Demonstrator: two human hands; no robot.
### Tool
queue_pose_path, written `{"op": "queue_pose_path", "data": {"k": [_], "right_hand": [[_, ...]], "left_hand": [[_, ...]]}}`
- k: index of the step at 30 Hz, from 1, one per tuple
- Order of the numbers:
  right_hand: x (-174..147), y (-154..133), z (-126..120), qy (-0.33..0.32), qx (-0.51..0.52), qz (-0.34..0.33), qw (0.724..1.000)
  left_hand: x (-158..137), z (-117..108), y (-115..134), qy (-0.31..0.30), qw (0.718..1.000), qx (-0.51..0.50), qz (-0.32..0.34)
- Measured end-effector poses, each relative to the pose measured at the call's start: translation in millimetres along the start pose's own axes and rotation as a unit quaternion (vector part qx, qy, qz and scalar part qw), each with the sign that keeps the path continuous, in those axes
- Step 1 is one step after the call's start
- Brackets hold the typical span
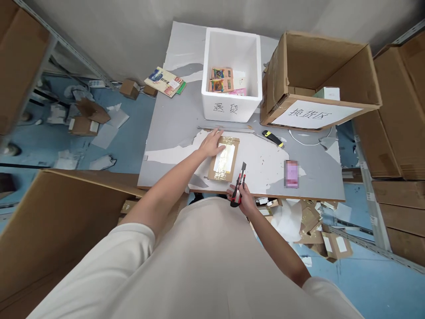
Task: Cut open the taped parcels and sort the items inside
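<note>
A small flat cardboard box (226, 160), wrapped in clear tape with a white label on top, lies near the table's front edge. My left hand (211, 144) rests at its upper left corner, fingers spread and thumb over the top face. In my right hand (245, 199) is a red and black utility knife (239, 184), its head pointing away from me, just right of the box. Whether its blade is out is too small to tell. A second utility knife (272, 138), black and yellow, lies farther back on the table.
Behind the box stand a white foam bin (231, 107) with colourful packets and a large open carton (275, 106) with a handwritten sign. A blurred pink phone-like item (291, 174) lies right. Books (162, 82) sit back left. Another big carton (66, 230) stands left of me.
</note>
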State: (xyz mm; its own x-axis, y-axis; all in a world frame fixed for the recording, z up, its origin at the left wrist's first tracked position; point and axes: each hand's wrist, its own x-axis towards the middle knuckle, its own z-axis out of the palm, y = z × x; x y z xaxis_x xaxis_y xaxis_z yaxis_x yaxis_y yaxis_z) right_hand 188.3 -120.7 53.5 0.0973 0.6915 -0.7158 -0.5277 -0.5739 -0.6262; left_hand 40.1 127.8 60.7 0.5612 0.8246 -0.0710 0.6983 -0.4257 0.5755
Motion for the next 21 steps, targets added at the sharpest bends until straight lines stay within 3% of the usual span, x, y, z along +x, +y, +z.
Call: {"op": "queue_pose_path", "data": {"k": [3,6,10,12,16,18,21], "right_hand": [[0.3,-0.5,8.2,-0.015,0.014,0.016,1.000],[10.0,-9.4,12.4,0.008,0.010,-0.020,1.000],[32.3,-39.2,7.7,0.049,0.004,-0.115,0.992],[46.8,-59.7,5.1,0.052,-0.009,-0.155,0.987],[74.8,-93.5,5.3,0.017,-0.059,-0.181,0.982],[82.9,-101.8,5.2,0.005,-0.077,-0.174,0.982],[83.0,-105.4,-3.6,0.014,-0.125,-0.169,0.978]], "left_hand": [[17.2,-1.5,-4.3,-0.064,0.998,0.015,0.014],[9.7,-1.9,-10.0,-0.038,0.998,0.022,-0.039],[-32.7,-2.9,-17.5,0.059,0.980,0.031,-0.186],[-62.4,-0.5,-18.7,0.090,0.970,0.014,-0.225],[-113.5,9.9,-14.0,0.081,0.954,-0.054,-0.285],[-124.9,13.6,-10.3,0.100,0.948,-0.067,-0.295],[-121.4,12.3,-5.9,0.167,0.958,-0.026,-0.233]]}}
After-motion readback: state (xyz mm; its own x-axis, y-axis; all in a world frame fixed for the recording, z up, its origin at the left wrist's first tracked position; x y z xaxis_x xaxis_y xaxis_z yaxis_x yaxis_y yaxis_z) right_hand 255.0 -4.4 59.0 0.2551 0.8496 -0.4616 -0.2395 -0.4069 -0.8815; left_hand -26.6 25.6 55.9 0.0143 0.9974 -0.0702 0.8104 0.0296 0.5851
